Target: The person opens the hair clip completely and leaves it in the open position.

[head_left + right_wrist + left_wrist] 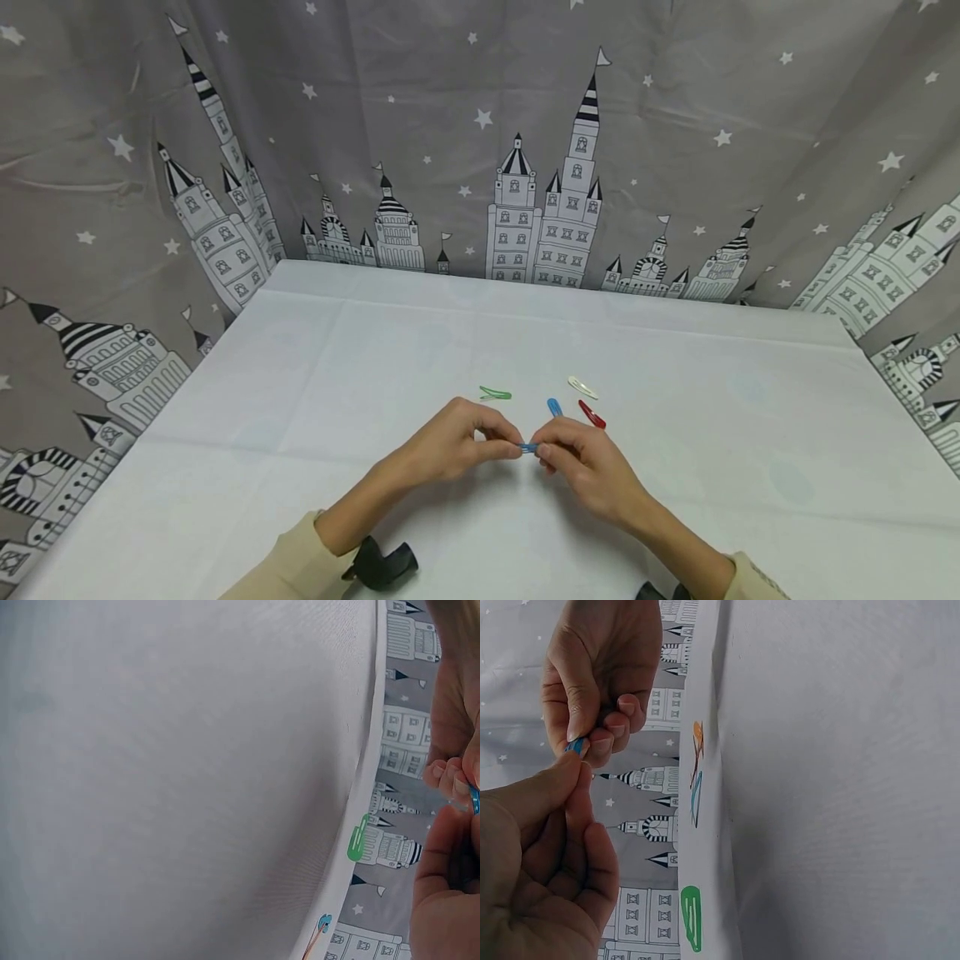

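Observation:
Between my two hands, a small blue hair clip [528, 447] is pinched, one end in each hand's fingertips, just above the white table. My left hand [472, 437] holds it from the left, thumb against fingers. From the other side, my right hand [585, 467] pinches its right end. In the left wrist view only a bit of the blue clip [574, 745] shows between the fingertips. A second blue hair clip [554, 407] and a red one [592, 414] lie just beyond the right hand. Behind them is a pale yellow clip [582, 387].
A green hair clip [496, 393], its parts spread apart, lies beyond the left hand. All stand on a table with a white cloth [300, 375]. A grey curtain [420, 100] printed with castles and stars hangs behind the table. Black straps [382, 567] are at the wrists.

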The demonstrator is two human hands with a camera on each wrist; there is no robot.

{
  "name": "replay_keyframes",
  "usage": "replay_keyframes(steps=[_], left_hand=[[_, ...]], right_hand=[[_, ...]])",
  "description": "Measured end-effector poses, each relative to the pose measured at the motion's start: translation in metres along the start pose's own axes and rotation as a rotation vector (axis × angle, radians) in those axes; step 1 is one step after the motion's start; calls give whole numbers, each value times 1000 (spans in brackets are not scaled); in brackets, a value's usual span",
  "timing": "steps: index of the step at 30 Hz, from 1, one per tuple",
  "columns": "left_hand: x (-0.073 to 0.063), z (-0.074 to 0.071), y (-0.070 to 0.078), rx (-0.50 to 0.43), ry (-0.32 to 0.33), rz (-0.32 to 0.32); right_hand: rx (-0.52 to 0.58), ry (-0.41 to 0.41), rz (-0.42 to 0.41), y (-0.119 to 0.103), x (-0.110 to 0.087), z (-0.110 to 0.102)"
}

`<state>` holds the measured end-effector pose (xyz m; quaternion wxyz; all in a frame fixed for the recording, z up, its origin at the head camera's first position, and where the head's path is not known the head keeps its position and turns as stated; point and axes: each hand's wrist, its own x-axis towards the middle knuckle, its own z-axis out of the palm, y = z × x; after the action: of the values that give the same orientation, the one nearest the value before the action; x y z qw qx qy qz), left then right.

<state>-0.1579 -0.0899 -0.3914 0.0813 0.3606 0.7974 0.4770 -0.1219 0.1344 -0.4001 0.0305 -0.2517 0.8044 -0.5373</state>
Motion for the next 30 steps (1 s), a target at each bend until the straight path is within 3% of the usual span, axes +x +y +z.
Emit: replay_keyframes(steps=[30], left_hand=[[-3, 2, -7, -44, 92, -139]], right_hand=[[17, 103, 97, 1, 1, 5]])
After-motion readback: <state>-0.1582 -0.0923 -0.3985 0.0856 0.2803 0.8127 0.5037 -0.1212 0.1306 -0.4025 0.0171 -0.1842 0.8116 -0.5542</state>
